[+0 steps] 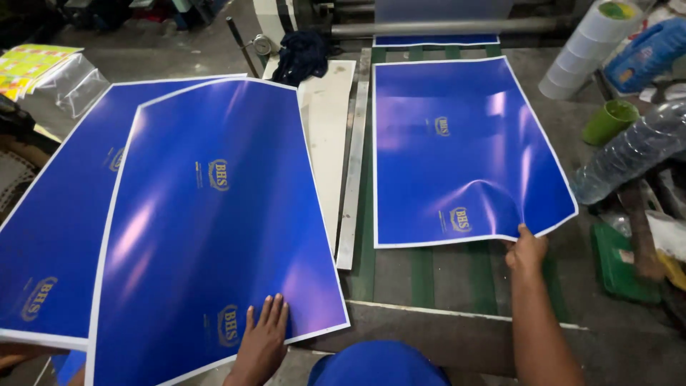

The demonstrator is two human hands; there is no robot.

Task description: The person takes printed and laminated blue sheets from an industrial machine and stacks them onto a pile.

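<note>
Two glossy blue printed sheets with white borders lie overlapped at the left. My left hand (261, 342) rests on the near edge of the top left blue sheet (214, 221), fingers spread on its face and thumb hidden; that sheet bows slightly over the one beneath (50, 214). To the right, another blue sheet (457, 143) lies on a grey bed with green belts (421, 275). My right hand (527, 250) pinches its near edge, which curls up at the near right corner.
A long metal strip (354, 179) and a white board (325, 121) lie between the sheets. A dark cloth (300, 56) and a machine roller (443, 27) sit at the back. White tape rolls (593, 50), a green cup (609, 121) and a clear bottle (629, 154) crowd the right.
</note>
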